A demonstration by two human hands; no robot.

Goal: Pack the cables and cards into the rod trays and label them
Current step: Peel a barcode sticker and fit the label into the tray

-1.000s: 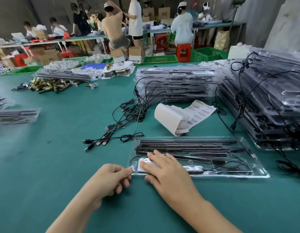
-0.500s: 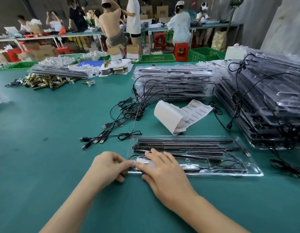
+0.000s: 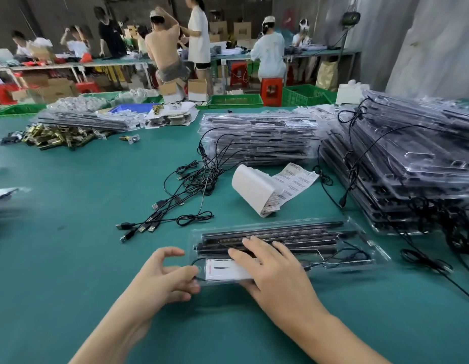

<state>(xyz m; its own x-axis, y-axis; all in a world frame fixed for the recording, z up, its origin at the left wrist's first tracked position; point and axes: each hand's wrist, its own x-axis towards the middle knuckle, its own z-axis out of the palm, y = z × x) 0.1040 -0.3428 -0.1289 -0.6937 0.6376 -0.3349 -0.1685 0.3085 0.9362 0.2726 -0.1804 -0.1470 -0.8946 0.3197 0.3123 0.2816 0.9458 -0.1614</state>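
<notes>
1. Nearest the camera, the left end of the rod tray is pinched by the curled fingertips of the left hand, with the index finger lifted clear above it.
2. The right hand is laid flat on top of the same tray, fingers straight and a bit spread. They are pressed down over a white card and the near rods. The thumb looks tucked at the tray's near edge, but that can't really be told for sure.
3. The tray itself is lying flat on the green table, right in front of the person. Black rods are packed along its far side, and a thin black cable is seated in the right half of it.
4. Just behind the tray, a bunch of loose USB cables is spread out, plugs pointing near-left.
5. Beside those, a label roll is lying on its side with a printed strip trailing off to the right.
6. Further back, a middle stack of trays can be seen, and a bigger right stack with cables draped over it.
7. Far left, a pile of brass parts is heaped on the table.
8. Past the table edge, green crates are parked, and people are gathered at the back benches.
</notes>
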